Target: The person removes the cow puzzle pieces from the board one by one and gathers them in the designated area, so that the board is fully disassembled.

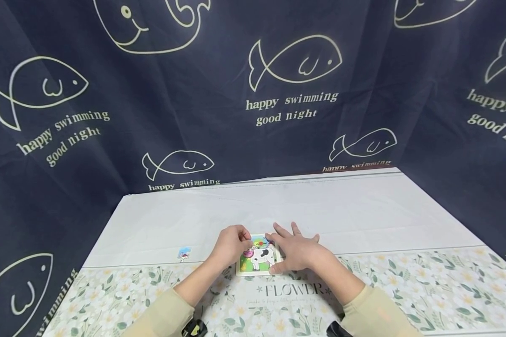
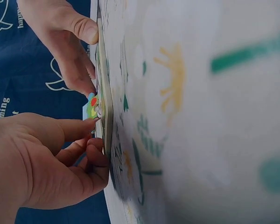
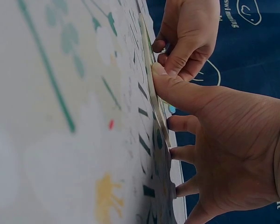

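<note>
A small cow jigsaw puzzle [image 1: 259,258] lies in its pale tray on the table, the cow white with black patches and a pink muzzle. At the tray's upper left, my left hand [image 1: 232,244] pinches a puzzle piece [image 2: 89,108] between thumb and fingers; the piece is tilted up from the tray in the left wrist view. My right hand [image 1: 299,252] lies over the tray's right side with fingers spread. Its thumb [image 3: 161,71] rests on the near edge, and its index fingertip is close to the raised piece. Fingers hide parts of the picture.
A loose puzzle piece [image 1: 184,253] with blue sky on it lies on the table to the left. The tablecloth [image 1: 152,290] is white at the back and flowered in front. Dark fish-print curtains [image 1: 236,131] hang behind and beside the table.
</note>
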A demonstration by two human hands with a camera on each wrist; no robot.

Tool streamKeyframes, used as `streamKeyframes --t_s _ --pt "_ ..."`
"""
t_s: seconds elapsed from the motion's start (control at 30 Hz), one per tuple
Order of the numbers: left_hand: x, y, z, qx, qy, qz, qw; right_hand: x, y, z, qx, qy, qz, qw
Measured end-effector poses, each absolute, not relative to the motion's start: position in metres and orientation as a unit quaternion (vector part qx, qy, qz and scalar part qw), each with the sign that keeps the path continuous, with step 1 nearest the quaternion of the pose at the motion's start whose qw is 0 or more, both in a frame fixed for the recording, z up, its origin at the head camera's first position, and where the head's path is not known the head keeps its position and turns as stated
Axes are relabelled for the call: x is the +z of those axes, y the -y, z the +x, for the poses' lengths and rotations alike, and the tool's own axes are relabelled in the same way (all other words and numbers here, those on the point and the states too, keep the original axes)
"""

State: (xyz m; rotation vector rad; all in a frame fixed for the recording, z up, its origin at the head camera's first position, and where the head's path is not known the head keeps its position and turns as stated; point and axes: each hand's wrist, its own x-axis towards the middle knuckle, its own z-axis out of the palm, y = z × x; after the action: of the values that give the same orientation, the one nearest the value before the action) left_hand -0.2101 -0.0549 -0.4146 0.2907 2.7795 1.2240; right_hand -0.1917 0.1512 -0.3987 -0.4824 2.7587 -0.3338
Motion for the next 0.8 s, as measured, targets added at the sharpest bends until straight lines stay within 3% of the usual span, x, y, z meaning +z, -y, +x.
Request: streamKeyframes --t_s 0.8 --pt "-0.4158 0.0526 -0.2093 0.425 -0.900 0.075 0.066 -0.3980 -0.1517 -0.1910 -0.115 -0.966 -0.169 0.157"
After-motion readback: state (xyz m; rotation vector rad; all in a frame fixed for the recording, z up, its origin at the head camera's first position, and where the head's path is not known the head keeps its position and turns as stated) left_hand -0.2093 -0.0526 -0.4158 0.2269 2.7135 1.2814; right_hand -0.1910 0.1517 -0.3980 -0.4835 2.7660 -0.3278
